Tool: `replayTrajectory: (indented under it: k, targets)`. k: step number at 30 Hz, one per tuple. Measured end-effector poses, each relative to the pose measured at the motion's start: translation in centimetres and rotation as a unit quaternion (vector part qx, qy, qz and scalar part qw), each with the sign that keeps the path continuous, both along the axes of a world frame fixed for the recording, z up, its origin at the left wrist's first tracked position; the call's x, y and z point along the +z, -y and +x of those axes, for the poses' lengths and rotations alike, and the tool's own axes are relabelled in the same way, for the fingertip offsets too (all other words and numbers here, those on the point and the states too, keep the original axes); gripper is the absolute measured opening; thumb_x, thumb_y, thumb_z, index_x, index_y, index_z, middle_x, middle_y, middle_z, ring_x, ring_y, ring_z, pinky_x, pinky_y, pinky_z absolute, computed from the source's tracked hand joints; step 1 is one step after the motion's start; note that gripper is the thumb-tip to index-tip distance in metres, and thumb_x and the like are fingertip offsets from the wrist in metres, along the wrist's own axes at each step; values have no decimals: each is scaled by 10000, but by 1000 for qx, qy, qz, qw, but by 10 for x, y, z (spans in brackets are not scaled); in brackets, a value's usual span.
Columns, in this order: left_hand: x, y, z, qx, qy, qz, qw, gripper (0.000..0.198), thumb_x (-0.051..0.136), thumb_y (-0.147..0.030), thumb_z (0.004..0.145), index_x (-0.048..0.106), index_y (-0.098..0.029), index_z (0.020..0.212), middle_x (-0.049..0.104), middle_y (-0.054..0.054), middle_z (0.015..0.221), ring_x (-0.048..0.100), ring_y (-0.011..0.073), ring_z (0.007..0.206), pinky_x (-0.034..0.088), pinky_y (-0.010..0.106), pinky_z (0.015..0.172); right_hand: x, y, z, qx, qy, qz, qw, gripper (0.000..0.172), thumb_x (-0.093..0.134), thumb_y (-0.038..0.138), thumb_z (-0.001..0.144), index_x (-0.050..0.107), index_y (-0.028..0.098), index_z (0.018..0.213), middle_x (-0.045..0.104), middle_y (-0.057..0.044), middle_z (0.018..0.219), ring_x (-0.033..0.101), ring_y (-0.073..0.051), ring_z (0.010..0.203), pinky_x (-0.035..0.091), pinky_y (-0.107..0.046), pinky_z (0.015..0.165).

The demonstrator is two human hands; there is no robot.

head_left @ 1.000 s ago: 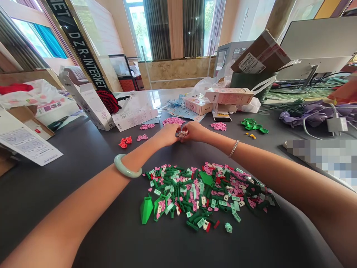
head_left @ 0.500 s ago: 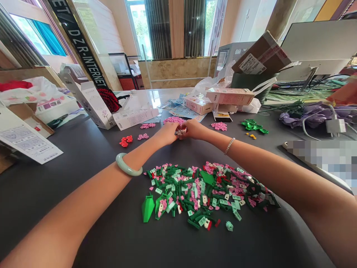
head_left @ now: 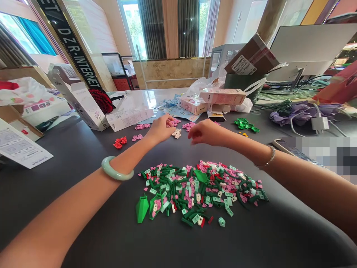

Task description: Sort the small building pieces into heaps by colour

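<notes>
My left hand (head_left: 161, 128) hovers over the far middle of the dark table, its thumb and fingers slightly bent and apart, with nothing visible between them. A small cluster of cream building-block pieces (head_left: 176, 133) lies on the table just beside its thumb. To the right, my right hand (head_left: 206, 133) is loosely curled and holds nothing that I can see. Pink block clusters (head_left: 189, 126) lie between and beyond the hands. Nearer to me spreads a wide heap of green, pink, white and red block pieces (head_left: 181, 186).
Red flower-like pieces (head_left: 119, 142) lie at the left, green leaf-like pieces (head_left: 246, 125) at the right. Pink boxes (head_left: 223, 96) and blue paper sheets stand behind. A white charger (head_left: 319, 123) with cables and purple artificial flowers (head_left: 290, 113) occupy the right side.
The two hands were together around the cream pieces. Now they have parted, the right hand drawing back to the right, and the cream cluster lies on the table. The view has shifted slightly.
</notes>
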State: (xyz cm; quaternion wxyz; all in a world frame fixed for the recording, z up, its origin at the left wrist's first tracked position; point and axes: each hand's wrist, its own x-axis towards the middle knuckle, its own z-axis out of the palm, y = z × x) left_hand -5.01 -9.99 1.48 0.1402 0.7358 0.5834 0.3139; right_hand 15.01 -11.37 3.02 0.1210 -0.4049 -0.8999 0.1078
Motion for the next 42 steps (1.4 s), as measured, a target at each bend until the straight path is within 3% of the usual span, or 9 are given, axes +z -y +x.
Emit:
replayTrajectory:
  k: [6, 11, 14, 20, 25, 29, 35, 42]
  targets:
    - [12, 40, 25, -37, 91, -77, 992, 194, 566, -269, 777, 548, -176, 947, 473, -15, 666, 468, 133, 627, 372, 277, 574, -3, 37, 29, 47, 34, -95, 994, 145, 702, 29, 754, 740, 167, 778, 668, 29, 655, 613, -115, 615, 440, -221, 600]
    - [19, 89, 43, -95, 142, -203, 964, 178, 454, -360, 841, 508, -201, 900, 325, -65, 561, 316, 101, 470, 292, 250, 456, -12, 45, 29, 60, 37, -107, 992, 151, 685, 32, 783, 746, 167, 809, 683, 9, 695, 613, -125, 645, 438, -235, 612]
    - [16, 105, 44, -123, 163, -249, 947, 195, 435, -389, 849, 488, -205, 885, 293, -77, 577, 274, 90, 459, 257, 242, 441, -12, 48, 26, 66, 34, -106, 992, 194, 652, -4, 785, 745, 165, 808, 685, 5, 710, 605, -123, 648, 428, -239, 617]
    - [5, 101, 34, -132, 45, -166, 976, 158, 510, -345, 806, 524, -195, 758, 431, -46, 563, 393, 122, 544, 292, 274, 527, -13, 50, 25, 75, 17, -99, 992, 212, 614, -19, 757, 729, 154, 797, 684, 6, 723, 607, -123, 656, 435, -234, 618]
    - [2, 101, 34, -160, 13, -170, 972, 232, 514, -375, 820, 489, -202, 667, 438, -51, 533, 398, 116, 515, 285, 277, 526, -11, 44, 36, 58, 2, -82, 995, 232, 593, -5, 736, 728, 147, 846, 654, 6, 693, 591, -128, 644, 439, -234, 609]
    - [-2, 99, 33, -185, 26, -168, 968, 290, 473, -442, 849, 513, -198, 696, 425, -49, 573, 379, 113, 535, 286, 266, 525, -5, 43, 43, 67, 13, -88, 994, 259, 599, -35, 723, 741, 148, 839, 653, -2, 733, 593, -120, 660, 437, -225, 622]
    - [-5, 95, 28, -160, 59, -173, 970, 303, 403, -441, 863, 534, -198, 738, 371, -52, 569, 358, 114, 515, 288, 255, 501, -9, 44, 40, 125, 31, -89, 988, 234, 628, -17, 779, 753, 179, 806, 654, -8, 797, 596, -116, 681, 438, -237, 657]
    - [-6, 94, 26, -140, 155, -196, 958, 263, 435, -410, 849, 538, -197, 734, 363, -62, 532, 311, 93, 464, 260, 245, 466, -14, 44, 40, 132, 30, -98, 986, 233, 632, -36, 779, 739, 171, 771, 659, -3, 821, 593, -113, 694, 438, -238, 662]
